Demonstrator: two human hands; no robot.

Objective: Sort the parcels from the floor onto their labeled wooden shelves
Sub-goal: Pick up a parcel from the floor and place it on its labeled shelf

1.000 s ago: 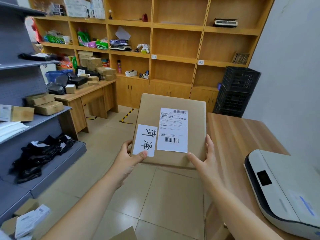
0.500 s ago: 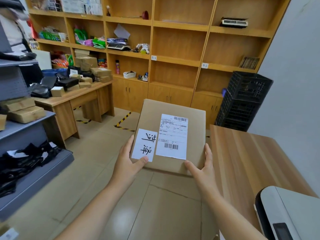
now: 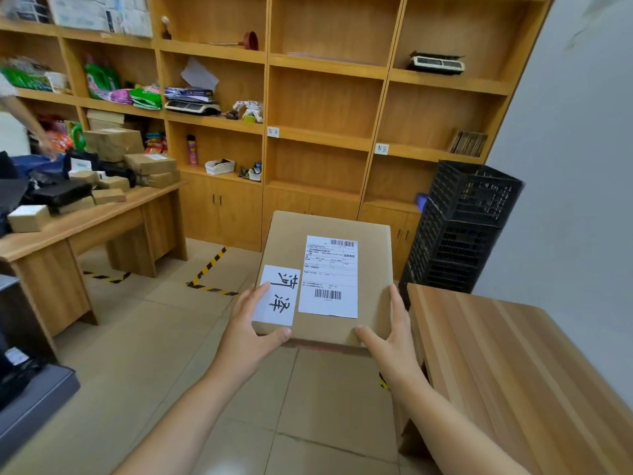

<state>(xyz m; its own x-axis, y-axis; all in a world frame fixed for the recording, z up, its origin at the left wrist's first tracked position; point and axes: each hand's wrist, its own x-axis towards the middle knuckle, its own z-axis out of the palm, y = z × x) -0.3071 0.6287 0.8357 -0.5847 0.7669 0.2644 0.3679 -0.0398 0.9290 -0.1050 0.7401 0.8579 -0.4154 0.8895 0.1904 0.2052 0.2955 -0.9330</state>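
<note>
Box (image 3: 325, 279) gripped at near corners by left hand (image 3: 251, 334) and right hand (image 3: 394, 337), fingers closed on edges, long axis pointing far. Labeled shelf (image 3: 318, 135) dead ahead, far and higher; tag (image 3: 273, 132) unreadable.

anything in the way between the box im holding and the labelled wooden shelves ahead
Nothing visible does. The brown cardboard box sits between the left hand and right hand, and bare tiled floor runs to the wooden shelf unit. The stacked black plastic crates stand off to the right.
</note>
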